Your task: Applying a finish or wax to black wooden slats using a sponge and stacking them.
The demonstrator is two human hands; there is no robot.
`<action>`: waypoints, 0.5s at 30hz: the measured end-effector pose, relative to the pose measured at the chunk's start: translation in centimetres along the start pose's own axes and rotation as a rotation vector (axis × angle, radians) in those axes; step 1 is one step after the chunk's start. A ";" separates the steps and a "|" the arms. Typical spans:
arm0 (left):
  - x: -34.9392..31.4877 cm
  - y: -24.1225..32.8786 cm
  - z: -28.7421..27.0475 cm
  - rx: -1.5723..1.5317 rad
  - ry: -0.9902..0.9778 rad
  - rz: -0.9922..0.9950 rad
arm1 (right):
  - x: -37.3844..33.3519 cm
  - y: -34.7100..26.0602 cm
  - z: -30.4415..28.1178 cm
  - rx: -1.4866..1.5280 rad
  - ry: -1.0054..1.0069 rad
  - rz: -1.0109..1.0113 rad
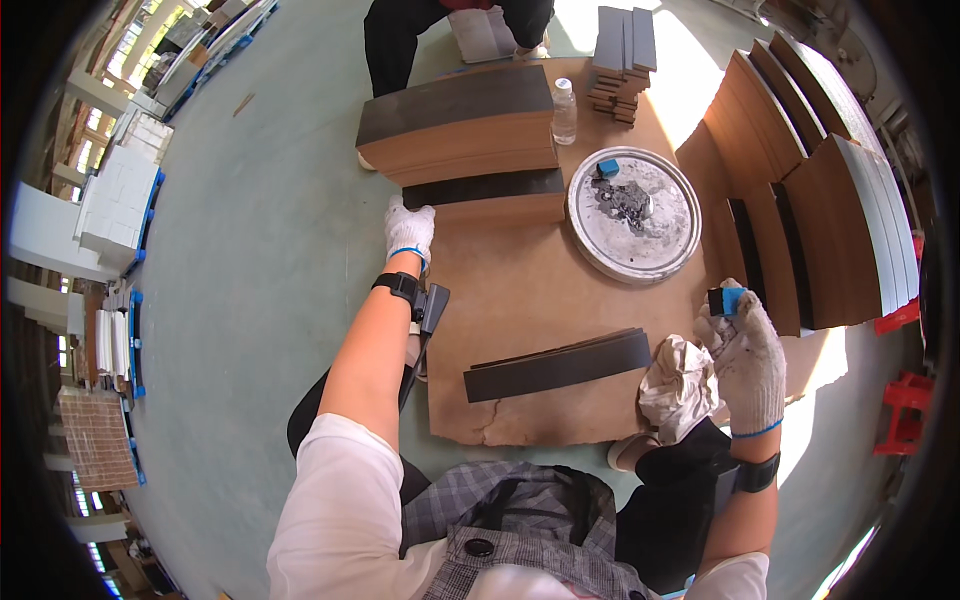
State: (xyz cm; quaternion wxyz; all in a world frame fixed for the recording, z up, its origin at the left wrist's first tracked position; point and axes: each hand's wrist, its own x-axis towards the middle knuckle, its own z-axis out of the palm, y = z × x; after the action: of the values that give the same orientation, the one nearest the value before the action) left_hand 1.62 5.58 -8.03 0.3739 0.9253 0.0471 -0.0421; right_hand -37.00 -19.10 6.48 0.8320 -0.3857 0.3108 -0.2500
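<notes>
My left hand [410, 230], in a white knit glove, is closed on the left end of a long brown board with a black top edge [485, 190]. A taller stack of brown boards with a dark top [460, 105] stands just behind it. My right hand [745, 360], also gloved, pinches a small blue-and-black sponge block [727, 300] right of the cardboard. Between the hands and farther back lies a round whitish lid [640, 255] with dark grey paste smeared on it. Another blue sponge block [608, 168] rests on that lid.
Brown cardboard [480, 300] covers the work area. Dark strips [560, 367] lie near me, beside a crumpled white cloth [680, 385]. A clear bottle [564, 112] and stacked grey strips [625, 60] stand behind. Tall board stacks [840, 230] stand at right. Another person [400, 45] sits opposite.
</notes>
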 end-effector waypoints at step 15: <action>-1.5 0.8 -1.4 0.062 -0.115 0.031 | 0.2 0.3 -0.2 -0.006 0.014 -0.005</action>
State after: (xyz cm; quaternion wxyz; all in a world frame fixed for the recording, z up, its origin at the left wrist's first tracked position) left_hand 0.33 5.88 -6.27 0.3480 0.9330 0.0099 -0.0906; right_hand -36.95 -19.12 6.10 0.8280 -0.3872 0.3165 -0.2538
